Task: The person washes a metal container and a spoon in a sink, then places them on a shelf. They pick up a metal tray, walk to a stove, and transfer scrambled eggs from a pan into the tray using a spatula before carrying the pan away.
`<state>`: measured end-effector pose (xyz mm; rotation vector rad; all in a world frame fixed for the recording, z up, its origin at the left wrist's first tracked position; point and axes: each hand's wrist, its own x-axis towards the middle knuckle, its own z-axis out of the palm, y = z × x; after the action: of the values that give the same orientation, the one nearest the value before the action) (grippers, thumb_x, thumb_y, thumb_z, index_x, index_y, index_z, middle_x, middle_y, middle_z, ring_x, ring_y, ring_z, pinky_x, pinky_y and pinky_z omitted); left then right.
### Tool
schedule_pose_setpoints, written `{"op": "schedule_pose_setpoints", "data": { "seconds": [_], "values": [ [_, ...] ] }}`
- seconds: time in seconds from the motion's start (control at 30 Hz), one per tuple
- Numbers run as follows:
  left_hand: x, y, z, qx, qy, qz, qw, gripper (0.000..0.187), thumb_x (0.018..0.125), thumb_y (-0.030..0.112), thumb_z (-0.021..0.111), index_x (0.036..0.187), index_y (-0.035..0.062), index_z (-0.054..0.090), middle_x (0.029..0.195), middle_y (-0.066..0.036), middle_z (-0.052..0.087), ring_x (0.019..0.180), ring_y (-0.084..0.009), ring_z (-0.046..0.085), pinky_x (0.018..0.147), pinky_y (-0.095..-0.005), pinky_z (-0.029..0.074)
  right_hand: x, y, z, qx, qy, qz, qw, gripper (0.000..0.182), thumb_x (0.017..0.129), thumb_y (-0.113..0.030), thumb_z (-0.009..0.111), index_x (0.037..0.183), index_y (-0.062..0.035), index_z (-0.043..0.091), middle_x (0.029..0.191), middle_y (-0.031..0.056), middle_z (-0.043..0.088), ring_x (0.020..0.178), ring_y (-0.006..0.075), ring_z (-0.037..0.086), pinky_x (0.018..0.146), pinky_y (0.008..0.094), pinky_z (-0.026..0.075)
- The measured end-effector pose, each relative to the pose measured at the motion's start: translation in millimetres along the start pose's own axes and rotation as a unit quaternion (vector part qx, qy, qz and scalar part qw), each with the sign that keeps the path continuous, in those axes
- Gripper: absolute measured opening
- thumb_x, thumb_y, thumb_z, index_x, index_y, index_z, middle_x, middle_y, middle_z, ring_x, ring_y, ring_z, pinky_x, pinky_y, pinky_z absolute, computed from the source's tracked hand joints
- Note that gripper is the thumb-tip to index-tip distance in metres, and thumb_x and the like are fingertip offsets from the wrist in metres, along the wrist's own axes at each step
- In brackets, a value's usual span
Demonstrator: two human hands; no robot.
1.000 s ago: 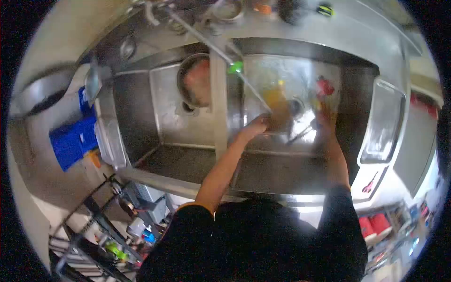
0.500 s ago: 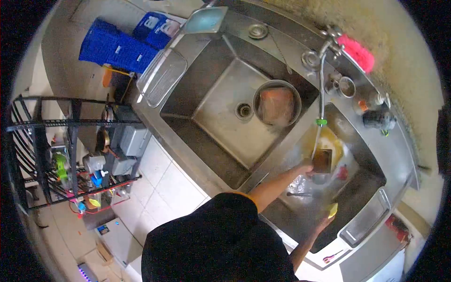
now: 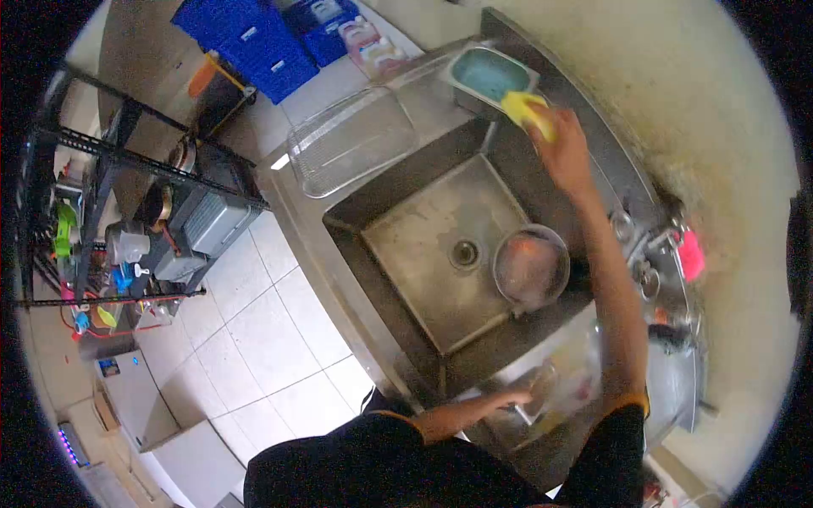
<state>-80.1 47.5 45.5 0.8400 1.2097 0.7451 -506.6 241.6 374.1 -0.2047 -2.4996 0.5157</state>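
My right hand is stretched far forward, closed on a yellow sponge, beside the right edge of a metal tub holding blue-green liquid. My left hand is over the near basin, at a blurred brownish container that it appears to hold by the edge. In the far basin, a round bowl with something reddish inside stands near the drain.
A wire rack lies on the sink's left ledge. Blue crates stand beyond it. At the left is a black shelf with containers. A pink cloth hangs near the faucet at the right.
My right hand has moved from the near basin up to the metal tub with the sponge. The view has turned toward the left, and my left hand remains over the near basin.
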Motion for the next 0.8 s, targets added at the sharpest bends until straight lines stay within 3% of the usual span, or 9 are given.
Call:
{"op": "schedule_pose_setpoints", "data": {
  "seconds": [0.13, 0.37, 0.43, 0.47, 0.57, 0.67, 0.7, 0.73, 0.8],
  "values": [
    [-15.5, 1.0, 9.2, -0.037, 0.021, 0.009, 0.999, 0.031, 0.074, 0.028, 0.063, 0.092, 0.0022, 0.060, 0.086, -0.016, 0.060, 0.076, -0.0198, 0.058, 0.063, -0.0361, 0.046, 102.4, 17.1, 89.6, -0.089, -0.108, 0.017, 0.990, 0.037, 0.080, -0.034, 0.063, 0.112, -0.0160, 0.062, 0.104, 0.0175, 0.057, 0.096, 0.0333, 0.057, 0.083, 0.0393, 0.045],
    [-26.7, 15.5, 22.5, -0.082, 0.042, 0.018, 0.996, 0.032, 0.073, 0.028, 0.063, 0.093, 0.0023, 0.059, 0.087, -0.015, 0.060, 0.078, -0.0205, 0.057, 0.064, -0.0363, 0.045, 135.4, 62.7, 158.9, -0.149, -0.324, 0.066, 0.932, 0.039, 0.080, -0.033, 0.063, 0.116, -0.0191, 0.059, 0.114, 0.0150, 0.058, 0.099, 0.0296, 0.059, 0.083, 0.0382, 0.047],
    [-30.5, 15.4, 21.8, -0.074, 0.048, 0.020, 0.996, 0.033, 0.073, 0.028, 0.063, 0.093, 0.0024, 0.059, 0.088, -0.015, 0.060, 0.079, -0.0207, 0.057, 0.065, -0.0364, 0.045, 140.2, 63.6, 141.4, 0.086, -0.255, 0.220, 0.938, 0.041, 0.085, -0.032, 0.057, 0.122, -0.0136, 0.054, 0.113, 0.0113, 0.058, 0.096, 0.0258, 0.060, 0.082, 0.0356, 0.049],
    [-31.4, 15.3, 20.3, -0.071, 0.053, 0.019, 0.996, 0.033, 0.073, 0.028, 0.063, 0.093, 0.0024, 0.058, 0.088, -0.015, 0.060, 0.079, -0.0208, 0.057, 0.065, -0.0365, 0.045, 140.6, 60.7, 128.0, 0.083, -0.252, 0.221, 0.939, 0.041, 0.085, -0.032, 0.057, 0.122, -0.0136, 0.054, 0.113, 0.0113, 0.058, 0.096, 0.0258, 0.060, 0.082, 0.0356, 0.049],
    [-33.7, 15.7, 15.5, -0.053, 0.073, 0.021, 0.996, 0.033, 0.073, 0.028, 0.063, 0.094, 0.0024, 0.058, 0.089, -0.015, 0.060, 0.080, -0.0211, 0.057, 0.066, -0.0366, 0.045, 114.8, 43.4, 58.9, 0.545, -0.236, 0.319, 0.739, 0.040, 0.093, -0.028, 0.046, 0.118, 0.0025, 0.048, 0.109, 0.0099, 0.057, 0.090, 0.0221, 0.060, 0.080, 0.0312, 0.051],
    [-32.1, 12.8, 12.3, -0.026, 0.107, 0.029, 0.994, 0.034, 0.073, 0.028, 0.063, 0.095, 0.0025, 0.057, 0.089, -0.015, 0.060, 0.081, -0.0214, 0.057, 0.066, -0.0367, 0.045, 56.0, 4.3, -23.2, 0.655, -0.135, 0.338, 0.662, 0.039, 0.093, -0.028, 0.045, 0.119, 0.0011, 0.046, 0.107, 0.0103, 0.058, 0.086, 0.0213, 0.061, 0.076, 0.0317, 0.052],
    [-30.9, 9.0, 12.1, -0.014, 0.125, 0.034, 0.991, 0.034, 0.073, 0.028, 0.063, 0.095, 0.0025, 0.057, 0.090, -0.015, 0.060, 0.081, -0.0215, 0.057, 0.066, -0.0368, 0.045, 23.7, 15.1, -44.9, 0.653, -0.120, 0.347, 0.663, 0.039, 0.093, -0.028, 0.045, 0.119, 0.0011, 0.046, 0.107, 0.0103, 0.058, 0.086, 0.0213, 0.061, 0.076, 0.0317, 0.052],
    [-31.6, 6.9, 11.4, -0.005, 0.142, 0.037, 0.989, 0.034, 0.073, 0.028, 0.064, 0.095, 0.0025, 0.057, 0.090, -0.015, 0.059, 0.081, -0.0216, 0.057, 0.067, -0.0368, 0.045, -20.4, 37.5, -63.8, 0.573, -0.100, 0.352, 0.733, 0.039, 0.092, -0.029, 0.046, 0.118, 0.0005, 0.047, 0.107, 0.0105, 0.058, 0.086, 0.0213, 0.061, 0.075, 0.0314, 0.052],
    [-25.8, 0.5, 5.4, 0.031, 0.198, 0.057, 0.978, 0.035, 0.073, 0.028, 0.064, 0.095, 0.0026, 0.057, 0.090, -0.015, 0.059, 0.082, -0.0218, 0.057, 0.067, -0.0369, 0.045, -114.0, 39.8, -114.8, 0.529, -0.043, 0.419, 0.736, 0.042, 0.090, -0.033, 0.048, 0.118, -0.0013, 0.048, 0.110, 0.0101, 0.057, 0.090, 0.0213, 0.059, 0.076, 0.0318, 0.051]
  ]
}}
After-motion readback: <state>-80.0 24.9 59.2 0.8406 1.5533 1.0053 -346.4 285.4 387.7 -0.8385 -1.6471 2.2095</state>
